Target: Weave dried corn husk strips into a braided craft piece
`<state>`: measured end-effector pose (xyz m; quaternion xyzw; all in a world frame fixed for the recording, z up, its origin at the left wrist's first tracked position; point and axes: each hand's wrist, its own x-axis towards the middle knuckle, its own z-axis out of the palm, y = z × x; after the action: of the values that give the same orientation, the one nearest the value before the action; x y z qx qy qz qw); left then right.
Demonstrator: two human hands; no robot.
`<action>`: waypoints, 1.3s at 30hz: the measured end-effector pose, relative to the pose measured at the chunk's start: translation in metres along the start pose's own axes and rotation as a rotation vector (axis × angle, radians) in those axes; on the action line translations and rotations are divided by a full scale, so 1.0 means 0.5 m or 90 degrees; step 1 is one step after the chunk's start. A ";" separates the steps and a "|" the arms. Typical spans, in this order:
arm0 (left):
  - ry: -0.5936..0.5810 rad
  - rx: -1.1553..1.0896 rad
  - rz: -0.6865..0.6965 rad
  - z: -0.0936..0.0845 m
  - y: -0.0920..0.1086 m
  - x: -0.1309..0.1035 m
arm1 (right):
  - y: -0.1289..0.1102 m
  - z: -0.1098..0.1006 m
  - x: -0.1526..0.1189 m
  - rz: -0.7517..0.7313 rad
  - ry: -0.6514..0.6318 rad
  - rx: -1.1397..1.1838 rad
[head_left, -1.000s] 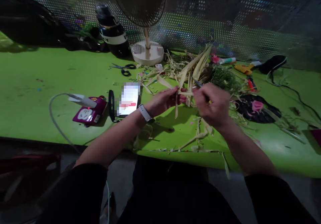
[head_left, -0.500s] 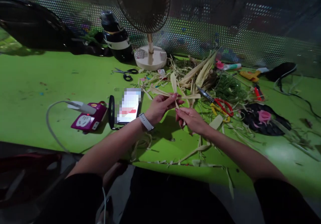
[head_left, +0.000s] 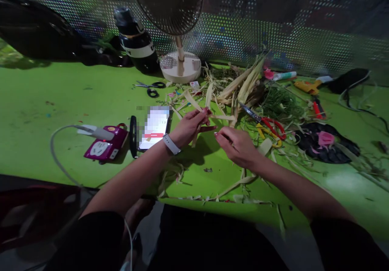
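My left hand [head_left: 192, 126] is closed in a pinch on pale, dry corn husk strips [head_left: 223, 118]. The strips stick out from its fingertips to the upper left and to the right, and one end hangs below the hand. Just to the right, my right hand [head_left: 236, 144] is apart from the strips, its fingers curled and thumb pressed in. Whatever it may hold is hidden. Behind both hands lies a pile of corn husks [head_left: 243, 85], with red-handled scissors [head_left: 272, 127] at its right front. A phone [head_left: 156, 125] with a lit screen stands beside my left wrist.
On the green table [head_left: 36, 101] stand a fan [head_left: 181, 66], a black bottle [head_left: 138, 46] and a purple power adapter [head_left: 106, 143] with a cable. Black-handled scissors [head_left: 152, 88] lie near the fan. Rightward are green fibres [head_left: 281, 103], a yellow glue gun [head_left: 308, 86] and a black bundle [head_left: 326, 143].
My right hand has let go of the husk strips and drawn away to the right. My left hand keeps hold of them. The view has shifted slightly.
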<state>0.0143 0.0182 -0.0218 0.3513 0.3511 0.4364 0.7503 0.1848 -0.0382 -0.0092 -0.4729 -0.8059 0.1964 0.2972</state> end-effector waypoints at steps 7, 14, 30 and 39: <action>-0.082 0.072 -0.035 0.009 0.006 -0.012 | 0.036 -0.024 0.014 -0.062 0.104 -0.323; -0.010 0.151 0.060 0.007 -0.016 0.001 | 0.029 0.010 0.009 -0.020 -0.037 -0.206; -0.059 0.169 0.042 -0.002 -0.022 0.003 | 0.023 -0.020 0.013 0.032 -0.023 -0.062; -0.047 -0.059 0.030 0.010 -0.017 -0.004 | 0.076 -0.043 0.036 0.299 0.209 0.342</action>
<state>0.0210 0.0123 -0.0259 0.3404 0.2942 0.4563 0.7677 0.2165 -0.0034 -0.0107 -0.5747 -0.5374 0.3846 0.4827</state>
